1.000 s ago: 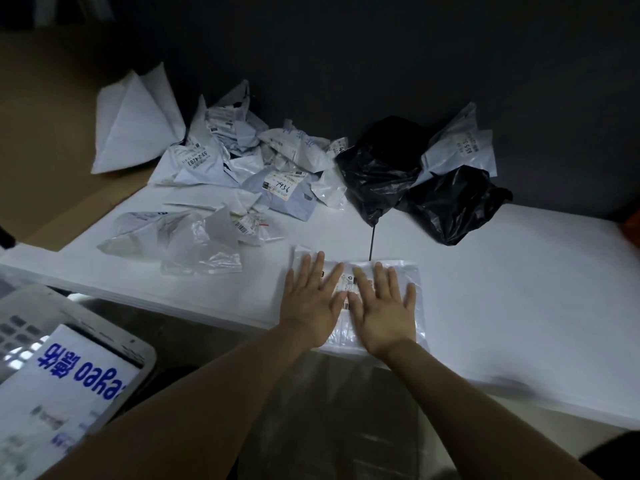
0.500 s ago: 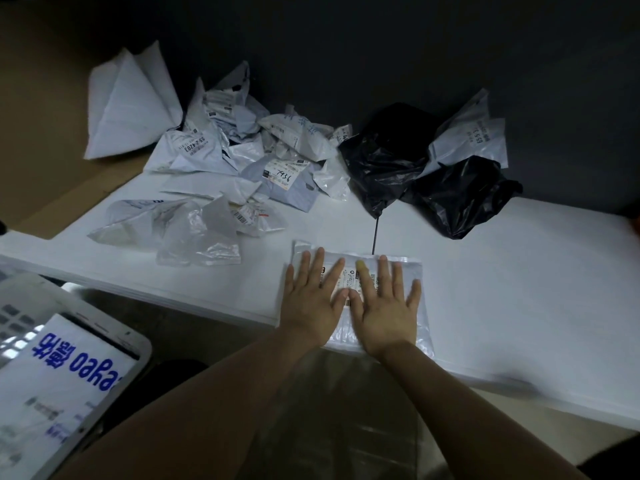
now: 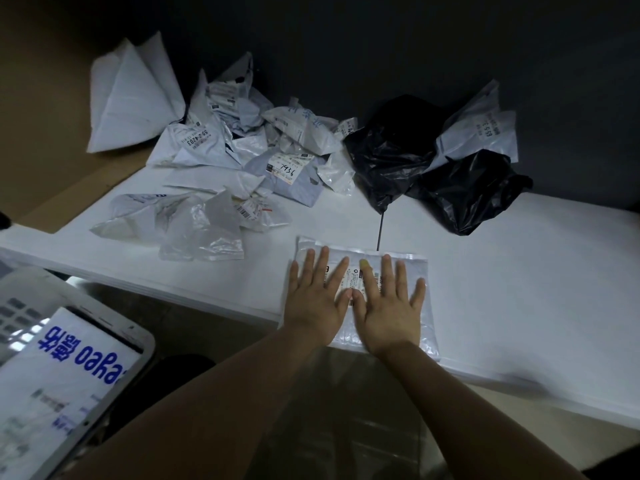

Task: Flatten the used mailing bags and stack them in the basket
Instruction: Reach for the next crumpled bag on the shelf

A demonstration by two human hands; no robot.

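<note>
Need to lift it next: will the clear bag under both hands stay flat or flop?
Probably floppy: the clear bag looks like thin, crinkled film. Likely light, and its glossy surface may slide on the white table.

Single head view, looking steeply down, close over table edge (image 3: 214, 299).

We log a white table (image 3: 519, 289) with a dark wall (image 3: 381, 46) behind its far edge. Brown cardboard (image 3: 45, 98) lies beyond the left edge. A thin dark line (image 3: 380, 233) marks the surface mid-width. Below the near edge we see a clear plastic sheet (image 3: 339, 410).
</note>
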